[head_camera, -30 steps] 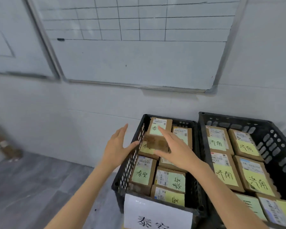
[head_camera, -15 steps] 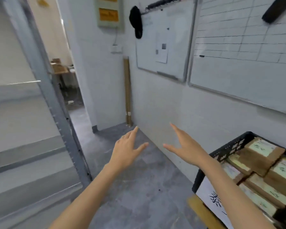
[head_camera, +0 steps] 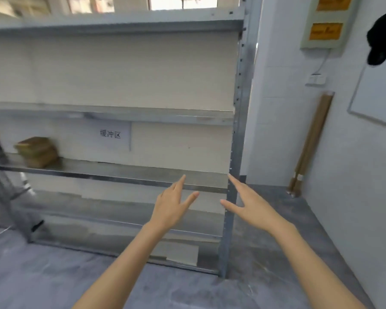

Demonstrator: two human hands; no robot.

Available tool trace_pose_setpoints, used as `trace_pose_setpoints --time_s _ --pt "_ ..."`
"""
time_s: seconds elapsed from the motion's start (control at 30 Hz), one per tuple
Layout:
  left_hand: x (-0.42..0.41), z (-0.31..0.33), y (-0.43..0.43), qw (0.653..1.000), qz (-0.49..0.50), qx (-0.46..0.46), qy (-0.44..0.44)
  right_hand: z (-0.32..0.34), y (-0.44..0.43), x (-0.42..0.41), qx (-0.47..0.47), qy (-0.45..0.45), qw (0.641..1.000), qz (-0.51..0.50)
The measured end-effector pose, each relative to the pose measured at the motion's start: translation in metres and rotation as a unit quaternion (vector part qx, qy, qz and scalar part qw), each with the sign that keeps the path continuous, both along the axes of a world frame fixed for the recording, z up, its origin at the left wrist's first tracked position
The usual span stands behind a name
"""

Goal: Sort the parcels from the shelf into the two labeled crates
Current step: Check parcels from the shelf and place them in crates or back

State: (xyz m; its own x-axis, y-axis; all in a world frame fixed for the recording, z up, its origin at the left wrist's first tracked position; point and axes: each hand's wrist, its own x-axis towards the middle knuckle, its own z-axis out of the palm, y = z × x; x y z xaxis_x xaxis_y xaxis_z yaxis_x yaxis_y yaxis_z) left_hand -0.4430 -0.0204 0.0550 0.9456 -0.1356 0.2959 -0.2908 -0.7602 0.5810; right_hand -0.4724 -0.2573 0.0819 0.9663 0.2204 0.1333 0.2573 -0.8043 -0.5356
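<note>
A: Facing the shelf [head_camera: 120,169] empty-handed, so is this the fetching step?
B: I'd judge so. The left hand [head_camera: 172,204] and right hand [head_camera: 252,208] are both spread wide, holding nothing, before the shelf's right end.
A: Where are the parcels?
B: A small stack of parcels [head_camera: 37,151] sits on the shelf's middle board at its left end, well apart from both hands. Next likely calls for moving left along the shelf and gripping the top parcel.

Bright, even daylight from the windows [head_camera: 183,2] above; motion blur smears the left edge, wide-angle bending verticals.
</note>
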Motion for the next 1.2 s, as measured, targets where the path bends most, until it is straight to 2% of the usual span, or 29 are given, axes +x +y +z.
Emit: trace_pose_setpoints --time_s 0.23,0.53,0.93,1.2 --pt "0.035 0.008 0.188 0.993 0.114 -0.013 0.005 0.004 0.185 0.087 0.020 0.001 0.994 0.111" --pt "0.085 0.019 0.406 0.975 0.224 -0.006 -0.004 0.005 0.417 0.183 0.053 -0.012 0.980 0.193" --pt "0.153 -0.005 0.581 0.947 0.314 -0.069 -0.014 -0.009 0.625 0.295 0.051 -0.028 0.970 0.236" --pt "0.249 -0.009 0.694 0.931 0.354 -0.086 -0.018 -0.013 0.755 0.405 0.058 -0.023 0.958 0.281"
